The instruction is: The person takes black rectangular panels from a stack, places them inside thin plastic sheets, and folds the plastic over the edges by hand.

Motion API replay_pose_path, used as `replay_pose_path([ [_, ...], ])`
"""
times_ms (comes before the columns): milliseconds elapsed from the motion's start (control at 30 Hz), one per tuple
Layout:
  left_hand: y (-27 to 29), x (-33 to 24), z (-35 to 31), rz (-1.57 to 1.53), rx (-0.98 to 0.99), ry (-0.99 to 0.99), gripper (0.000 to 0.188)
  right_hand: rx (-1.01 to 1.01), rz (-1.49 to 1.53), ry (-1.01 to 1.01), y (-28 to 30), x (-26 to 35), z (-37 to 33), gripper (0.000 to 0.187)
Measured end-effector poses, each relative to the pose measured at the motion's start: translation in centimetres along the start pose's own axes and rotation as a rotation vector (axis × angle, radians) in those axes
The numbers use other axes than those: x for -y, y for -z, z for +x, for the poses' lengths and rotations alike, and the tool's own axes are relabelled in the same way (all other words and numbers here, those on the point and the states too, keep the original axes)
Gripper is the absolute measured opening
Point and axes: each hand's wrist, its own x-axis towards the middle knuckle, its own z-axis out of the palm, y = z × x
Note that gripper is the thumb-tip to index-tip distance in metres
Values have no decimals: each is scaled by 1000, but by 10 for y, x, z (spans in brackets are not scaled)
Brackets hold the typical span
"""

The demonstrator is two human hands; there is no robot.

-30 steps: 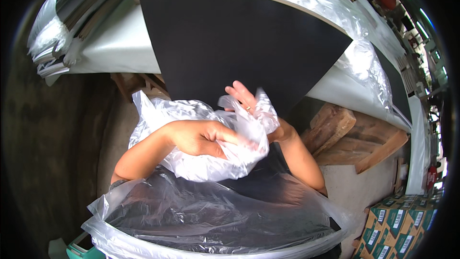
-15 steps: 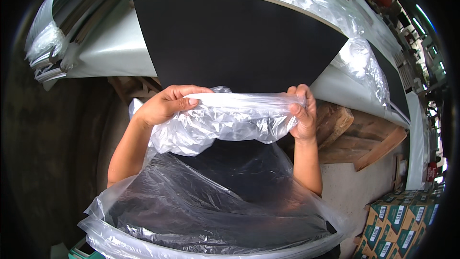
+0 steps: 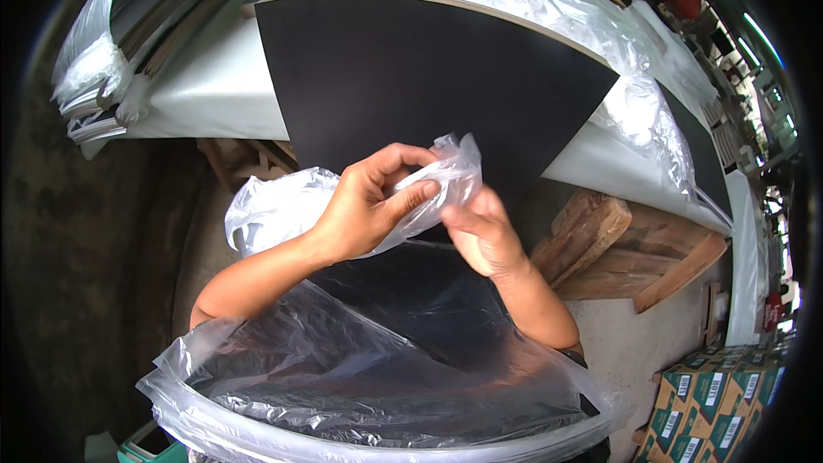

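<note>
The left hand (image 3: pixel 373 197) pinches a bunched length of clear plastic film (image 3: pixel 287 206) between its thumb and curled fingers, in front of the person and just over the near edge of a black panel (image 3: pixel 429 77). One gathered end of the film pokes up past the fingertips toward the right, while the crumpled bulk hangs out behind the left wrist and forearm, on the left side. The right hand (image 3: pixel 484 231) is close beside that gathered end, palm turned inward and fingers bent; its fingertips are blurred and partly hidden, so I cannot tell whether they are clamped on the film or only near it.

The black panel lies flat beyond the hands, a pale edge along its far side, on top of a whitish sheet (image 3: pixel 214 103). Shiny plastic wrapping (image 3: pixel 643 111) bunches up to its right, and more film wraps the ends of stacked boards (image 3: pixel 90 111) at the upper left. Nearest the person, below the forearms, a transparent plastic sheet (image 3: pixel 343 377) spreads over a dark surface. Rough wooden beams (image 3: pixel 591 223) sit at the right, with stacked cartons (image 3: pixel 711 403) in brown and green at the lower right
</note>
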Motion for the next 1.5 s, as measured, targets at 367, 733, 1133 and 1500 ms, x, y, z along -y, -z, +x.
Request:
replay_pose_path([
  [367, 9, 16, -6, -59, -64, -31, 25, -103, -86, 70, 10, -6, 2, 27],
  [733, 15, 17, -4, 27, -111, -52, 22, -85, 36, -65, 0, -7, 3, 27],
  [1133, 21, 12, -9, 113, 28, 23, 25, -175, 29, -48, 10, -12, 5, 14],
  [1500, 25, 16, 7, 45, 51, -67, 25, -164, -9, 220, 16, -4, 1, 24],
])
